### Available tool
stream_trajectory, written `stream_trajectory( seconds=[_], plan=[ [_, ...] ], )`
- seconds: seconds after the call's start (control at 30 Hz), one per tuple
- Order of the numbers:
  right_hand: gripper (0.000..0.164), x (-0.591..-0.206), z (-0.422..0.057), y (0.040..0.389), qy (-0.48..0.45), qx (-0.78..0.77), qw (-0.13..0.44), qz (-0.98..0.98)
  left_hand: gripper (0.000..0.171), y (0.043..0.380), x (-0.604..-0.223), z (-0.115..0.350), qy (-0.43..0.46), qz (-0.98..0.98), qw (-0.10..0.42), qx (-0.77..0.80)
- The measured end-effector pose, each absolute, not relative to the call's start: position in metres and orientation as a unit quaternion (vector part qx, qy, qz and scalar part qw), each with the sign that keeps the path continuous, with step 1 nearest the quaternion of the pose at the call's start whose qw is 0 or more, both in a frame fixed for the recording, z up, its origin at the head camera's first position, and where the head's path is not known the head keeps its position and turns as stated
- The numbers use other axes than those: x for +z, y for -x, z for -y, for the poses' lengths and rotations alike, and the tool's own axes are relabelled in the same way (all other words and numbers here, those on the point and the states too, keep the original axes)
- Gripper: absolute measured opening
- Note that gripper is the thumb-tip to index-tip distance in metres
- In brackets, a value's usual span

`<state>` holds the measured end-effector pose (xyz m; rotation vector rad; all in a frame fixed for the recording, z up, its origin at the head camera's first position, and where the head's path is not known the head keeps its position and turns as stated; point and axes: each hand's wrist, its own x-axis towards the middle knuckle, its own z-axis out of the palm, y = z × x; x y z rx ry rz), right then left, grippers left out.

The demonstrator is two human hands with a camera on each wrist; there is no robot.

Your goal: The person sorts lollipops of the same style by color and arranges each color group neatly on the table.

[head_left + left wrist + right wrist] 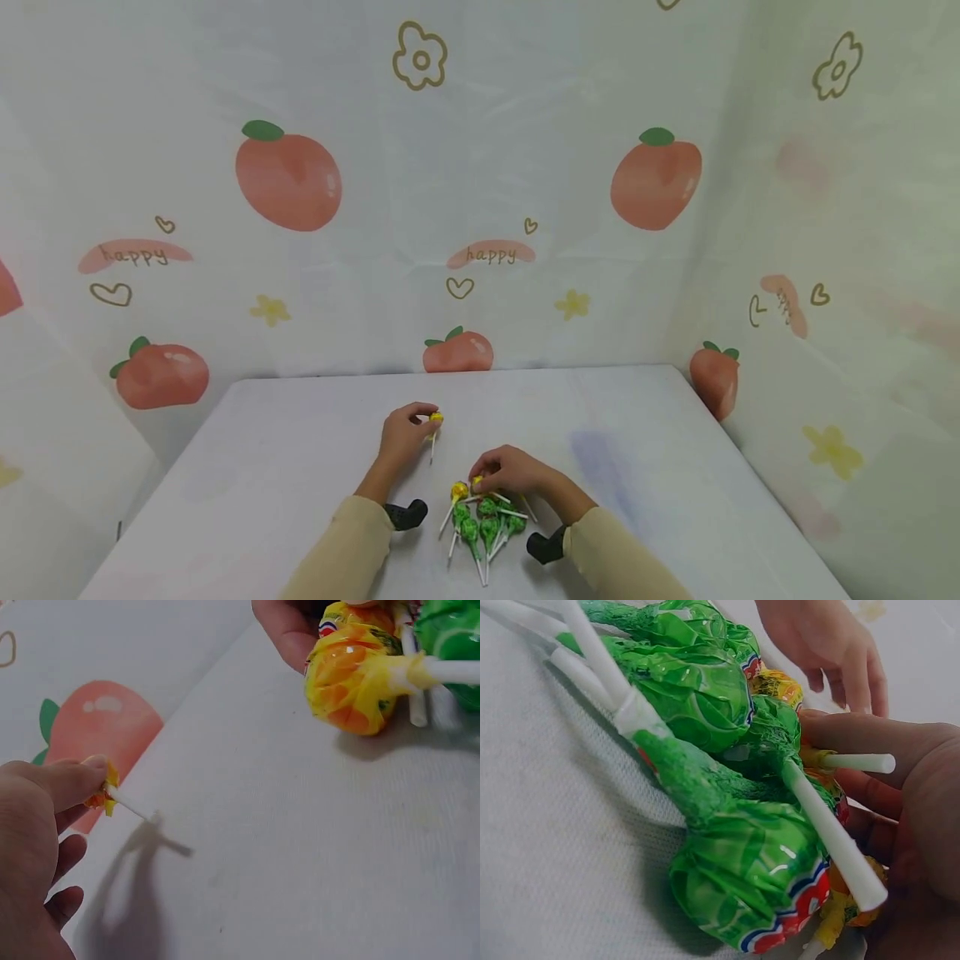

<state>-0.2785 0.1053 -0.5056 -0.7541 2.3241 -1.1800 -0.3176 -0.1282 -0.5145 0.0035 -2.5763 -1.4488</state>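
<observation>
My left hand (pixel 405 433) pinches a yellow lollipop (pixel 437 418) by its wrapped head, the white stick pointing down. In the left wrist view this yellow lollipop (pixel 112 789) is between thumb and fingers, just above the table. Over the far side of a lollipop pile, my right hand (pixel 517 469) grips another yellow lollipop (pixel 477 482); in the right wrist view its white stick (pixel 859 762) pokes out beside the thumb. Green lollipops (pixel 489 532) lie bunched nearer to me. One more yellow lollipop (pixel 459 491) rests at the pile's left edge.
A white-covered table (pixel 285 467) spreads beneath the hands. Behind it hangs a pale cloth backdrop (pixel 375 167) printed with fruit and flowers, which continues along the right side. Black wrist mounts (pixel 407 515) sit close above the table.
</observation>
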Motion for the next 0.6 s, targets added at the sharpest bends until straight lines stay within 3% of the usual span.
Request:
stream_trajectory(
  seconds=[0.27,0.6],
  plan=[
    [0.011,-0.504,-0.103,0.277,0.262,-0.419,0.21,-0.844,0.017,0.327,-0.531,0.121,-0.055,0.875,0.093,-0.471],
    [0.01,-0.505,-0.105,0.277,0.24,-0.417,0.212,-0.85,0.027,0.328,-0.532,0.121,-0.034,0.887,0.082,-0.452]
  ],
)
